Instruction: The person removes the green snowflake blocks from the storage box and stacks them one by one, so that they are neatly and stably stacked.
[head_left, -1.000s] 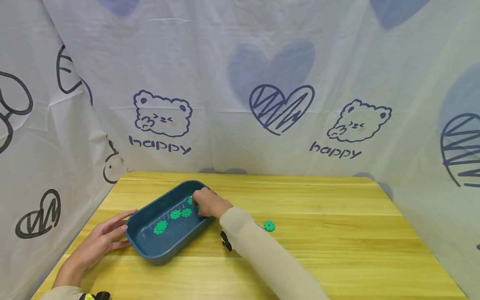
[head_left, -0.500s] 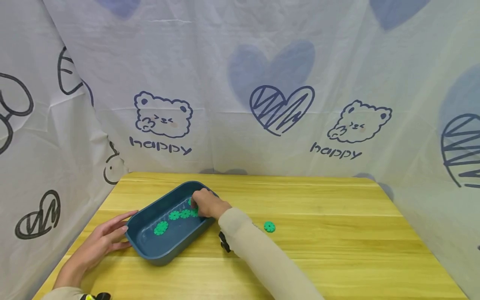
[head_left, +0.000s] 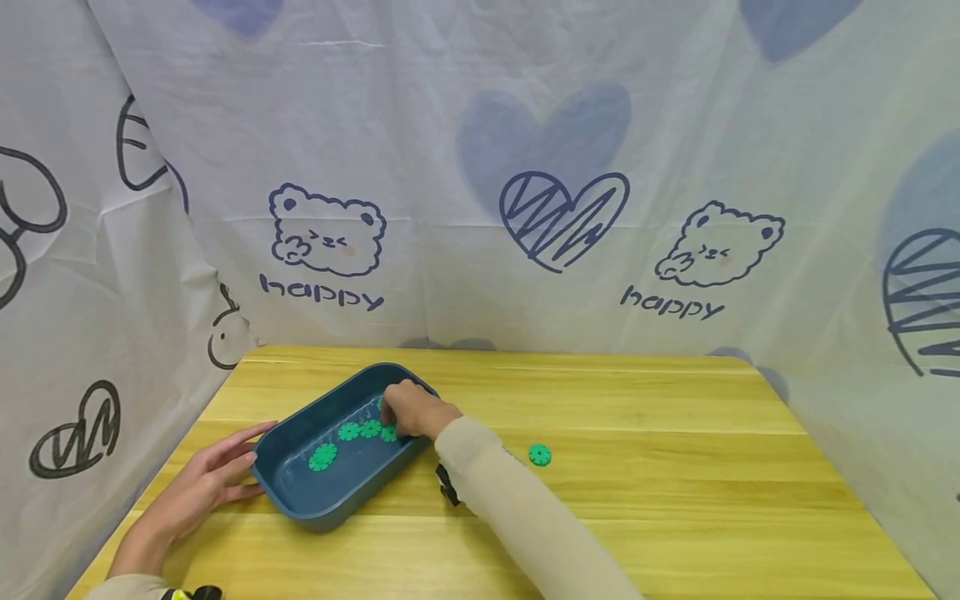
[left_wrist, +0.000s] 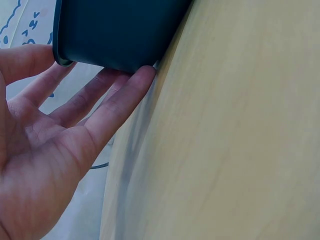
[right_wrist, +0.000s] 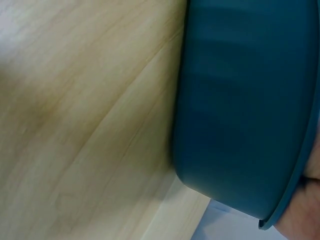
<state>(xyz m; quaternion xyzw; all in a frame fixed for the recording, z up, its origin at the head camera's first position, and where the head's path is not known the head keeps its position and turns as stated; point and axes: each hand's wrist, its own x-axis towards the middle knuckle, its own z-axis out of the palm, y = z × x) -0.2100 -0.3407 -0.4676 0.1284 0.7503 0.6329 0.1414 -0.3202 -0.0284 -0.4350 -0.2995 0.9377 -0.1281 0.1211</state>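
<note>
There are two hands, the left hand (head_left: 198, 483) and the right hand (head_left: 414, 409), one blue box (head_left: 348, 469) on one bench (head_left: 675, 500), six green discs (head_left: 349, 431) visible inside, counting an apparent overlapping pair near its left end, one loose disc (head_left: 539, 454) beyond its right edge, and two printed bears (head_left: 327, 229) behind the bench's far edge.

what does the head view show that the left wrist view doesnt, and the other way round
Only the head view shows the green discs inside the blue bin, the lone disc on the wooden table, and the right hand down in the bin.

Only the left wrist view shows the creased palm side of the left hand.

Both share the bin, the table, that left hand at the bin's end, and the curtain with line drawings.
</note>
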